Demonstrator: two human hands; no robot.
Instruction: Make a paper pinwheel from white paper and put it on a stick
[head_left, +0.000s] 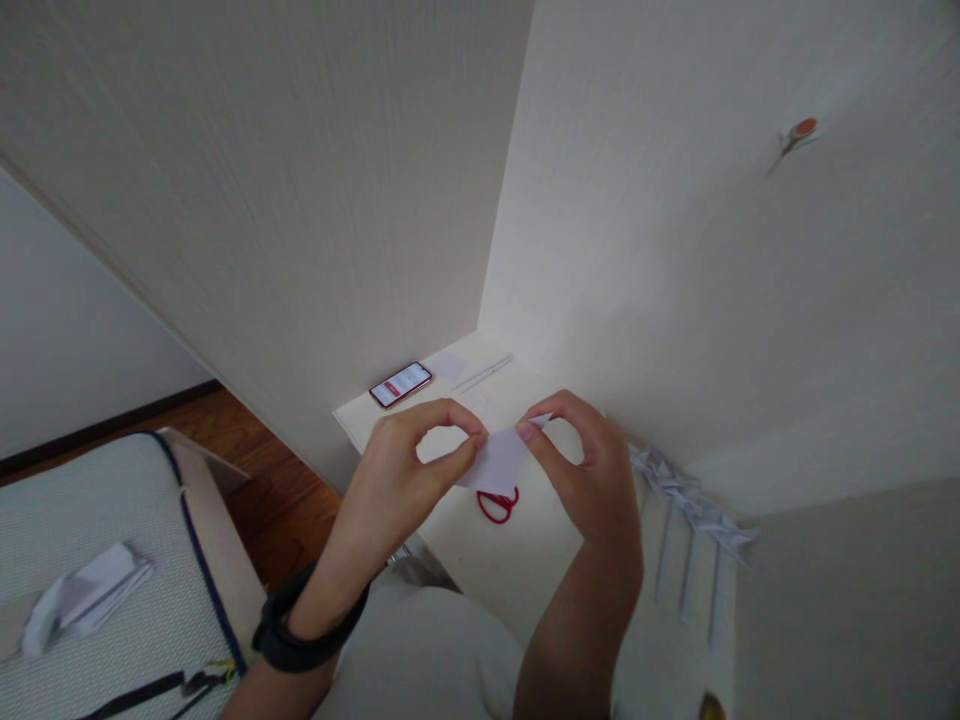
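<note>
I had a piece of white paper (499, 465) up in the air between my two hands, over the white table (525, 575). My left hand (401, 462) had its thumb and finger pinched tight on one side of it, and my right hand (589, 480) pinched the other side, where a pointy corner poked out past my thumb. The paper looked mostly flat and had no stick on it, so I think that piece was only just begun. Over by the wall, some folded paper shapes (675, 490) lay in a row with long sticks (686, 570) coming down from them, and those looked done to me. At the far end were two thin sticks (484, 373), a loose sheet (448, 364) and a phone (401, 384) with its screen lit. They looked loose, not joined to anything. Red scissors (496, 508) lay just under my paper, and it hid part of them, so I couldn't see the blades. They were the closest thing in the way. My hands hid some of the table too.
</note>
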